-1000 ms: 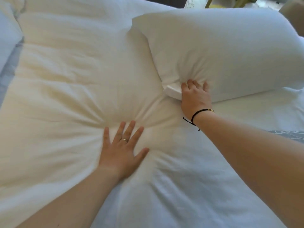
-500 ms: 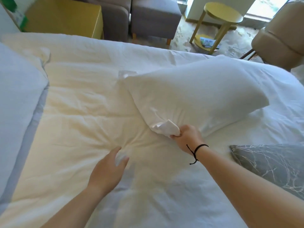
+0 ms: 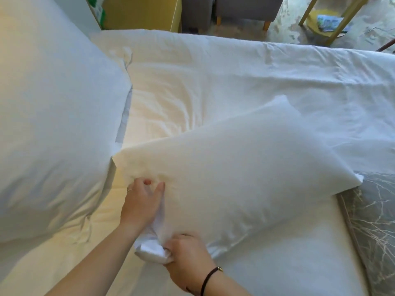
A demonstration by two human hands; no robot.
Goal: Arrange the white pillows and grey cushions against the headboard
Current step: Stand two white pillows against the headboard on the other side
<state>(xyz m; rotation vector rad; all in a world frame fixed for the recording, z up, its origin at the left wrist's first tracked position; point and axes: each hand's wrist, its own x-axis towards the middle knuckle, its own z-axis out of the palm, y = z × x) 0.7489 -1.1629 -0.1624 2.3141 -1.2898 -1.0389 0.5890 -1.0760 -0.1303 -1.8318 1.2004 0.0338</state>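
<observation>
Leftmost, a large white pillow (image 3: 53, 124) fills that side of our view, plump and lying on the white duvet (image 3: 213, 71), with a grey-edged flap along its right side. Just beside its lower right corner begins a second white pillow (image 3: 245, 167), which lies slantwise across the middle of the bed, its far end pointing up and to the right.

Our left hand (image 3: 141, 201) sits at the near left corner of this second pillow. Its fingers (image 3: 159, 188) are bent and pressed into the fabric, which dimples around them; a ring shows on one finger. We cannot tell whether the hand has closed on a fold or only pushes against the cloth.

A little further right and nearer to us, our right hand (image 3: 186, 257) is clenched tight around a bunched twist of the pillowcase's open end (image 3: 151, 248), which sticks out to the left of the fist. A dark cord bracelet (image 3: 208, 278) circles that wrist.

Right of the second pillow, a grey cushion (image 3: 372, 227) with a pale branch pattern lies on the duvet at the edge of our view; the pillow's far right corner overlaps its upper left part.

Beyond the bed we see a yellow cabinet (image 3: 139, 13), grey upholstered seats (image 3: 235, 9) and the legs of a yellow side table (image 3: 333, 22) on a patterned floor.
</observation>
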